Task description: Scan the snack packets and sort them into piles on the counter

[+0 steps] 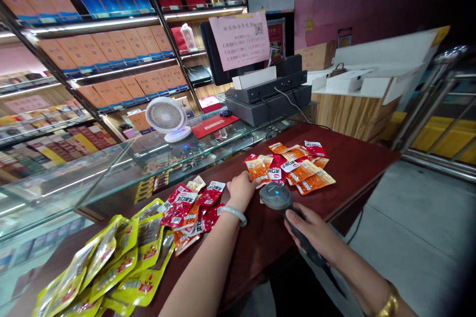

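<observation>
My right hand is wrapped around the handle of a dark grey barcode scanner, whose head points left above the table with a small blue light on it. At the left edge of a pile of red and orange snack packets, my left hand has its fingers closed on an orange snack packet; the fingertips are partly hidden. Another heap of red and orange packets lies beside my left wrist. Larger yellow-edged clear pouches are piled at the lower left.
The packets lie on a dark red table. Behind it runs a glass counter bearing a white fan and a till with a paper sign. Shelves of boxes line the wall; a metal railing stands right.
</observation>
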Demonstrator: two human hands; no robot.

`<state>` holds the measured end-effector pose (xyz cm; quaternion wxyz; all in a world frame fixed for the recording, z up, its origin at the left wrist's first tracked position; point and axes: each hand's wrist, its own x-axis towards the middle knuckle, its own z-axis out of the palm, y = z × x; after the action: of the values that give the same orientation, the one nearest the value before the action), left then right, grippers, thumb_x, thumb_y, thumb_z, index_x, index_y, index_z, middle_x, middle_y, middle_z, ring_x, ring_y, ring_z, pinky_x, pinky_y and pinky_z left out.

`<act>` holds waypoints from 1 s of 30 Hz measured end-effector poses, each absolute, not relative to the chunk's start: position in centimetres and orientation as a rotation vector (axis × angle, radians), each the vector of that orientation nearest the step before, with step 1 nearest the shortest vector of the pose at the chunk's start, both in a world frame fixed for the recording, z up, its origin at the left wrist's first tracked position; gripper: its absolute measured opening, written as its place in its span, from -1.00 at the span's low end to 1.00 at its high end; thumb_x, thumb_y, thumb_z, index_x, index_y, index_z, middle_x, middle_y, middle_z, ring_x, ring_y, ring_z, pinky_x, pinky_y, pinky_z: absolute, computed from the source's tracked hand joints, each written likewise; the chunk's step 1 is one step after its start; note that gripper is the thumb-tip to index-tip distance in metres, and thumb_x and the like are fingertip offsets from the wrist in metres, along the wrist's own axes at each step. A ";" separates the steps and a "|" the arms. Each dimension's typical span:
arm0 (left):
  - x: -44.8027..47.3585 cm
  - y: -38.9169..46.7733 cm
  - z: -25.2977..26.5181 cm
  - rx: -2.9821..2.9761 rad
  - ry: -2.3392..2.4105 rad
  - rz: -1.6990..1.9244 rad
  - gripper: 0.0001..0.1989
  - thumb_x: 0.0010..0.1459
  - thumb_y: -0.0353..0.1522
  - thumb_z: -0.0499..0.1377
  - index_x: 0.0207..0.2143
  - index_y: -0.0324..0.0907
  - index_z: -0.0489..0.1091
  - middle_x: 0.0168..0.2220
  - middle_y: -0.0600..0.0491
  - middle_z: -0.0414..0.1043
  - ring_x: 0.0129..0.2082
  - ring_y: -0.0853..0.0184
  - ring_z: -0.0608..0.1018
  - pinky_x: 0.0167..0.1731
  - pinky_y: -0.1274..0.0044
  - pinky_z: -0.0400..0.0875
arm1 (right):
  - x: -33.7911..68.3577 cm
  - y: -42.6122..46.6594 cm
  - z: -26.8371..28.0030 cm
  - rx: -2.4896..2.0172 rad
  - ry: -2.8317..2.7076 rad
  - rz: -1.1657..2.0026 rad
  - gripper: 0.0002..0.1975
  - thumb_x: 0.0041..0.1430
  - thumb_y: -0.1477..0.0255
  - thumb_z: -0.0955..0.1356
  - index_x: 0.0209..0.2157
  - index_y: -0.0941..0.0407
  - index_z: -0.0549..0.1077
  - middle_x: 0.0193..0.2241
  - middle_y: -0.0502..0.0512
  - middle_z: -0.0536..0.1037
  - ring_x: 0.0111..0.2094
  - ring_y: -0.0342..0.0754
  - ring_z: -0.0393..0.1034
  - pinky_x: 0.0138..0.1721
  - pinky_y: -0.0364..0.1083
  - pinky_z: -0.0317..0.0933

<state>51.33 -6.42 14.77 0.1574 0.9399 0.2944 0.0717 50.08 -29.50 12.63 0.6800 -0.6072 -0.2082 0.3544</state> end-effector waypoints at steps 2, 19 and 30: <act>50.0 -5.5 14.4 2.580 0.779 0.276 -0.79 0.12 -0.19 0.23 -0.37 -0.13 0.36 -0.42 0.09 0.47 -0.37 0.30 0.49 -0.30 0.49 0.25 | 50.3 -29.4 12.8 -1.348 -0.471 0.789 -0.51 0.15 -0.09 0.35 -0.30 0.08 0.31 -0.59 -0.19 0.33 -0.71 -0.29 0.19 -0.71 -0.28 0.10; 39.9 -4.1 15.0 2.484 0.845 0.333 -0.84 0.13 -0.27 0.23 -0.33 -0.13 0.31 -0.44 0.15 0.44 -0.44 0.39 0.46 -0.41 0.58 0.19 | 48.9 -25.1 13.6 -1.233 -0.540 0.864 -0.52 0.18 -0.07 0.34 -0.35 0.09 0.30 -0.57 -0.15 0.35 -0.69 -0.30 0.22 -0.70 -0.29 0.11; 35.8 0.7 17.8 3.038 1.389 0.338 -0.64 0.25 -0.30 0.02 0.05 -0.22 0.35 -0.12 -0.19 0.53 -0.02 0.00 0.51 -0.04 0.26 0.30 | 48.3 -24.3 12.7 -1.222 -0.591 0.915 -0.52 0.17 -0.07 0.35 -0.28 0.09 0.33 -0.61 -0.19 0.33 -0.72 -0.29 0.18 -0.72 -0.28 0.09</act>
<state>35.83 0.74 17.81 -0.1079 0.8995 0.4113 0.1002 48.28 -24.30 12.69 0.6836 -0.5449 -0.2635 0.4080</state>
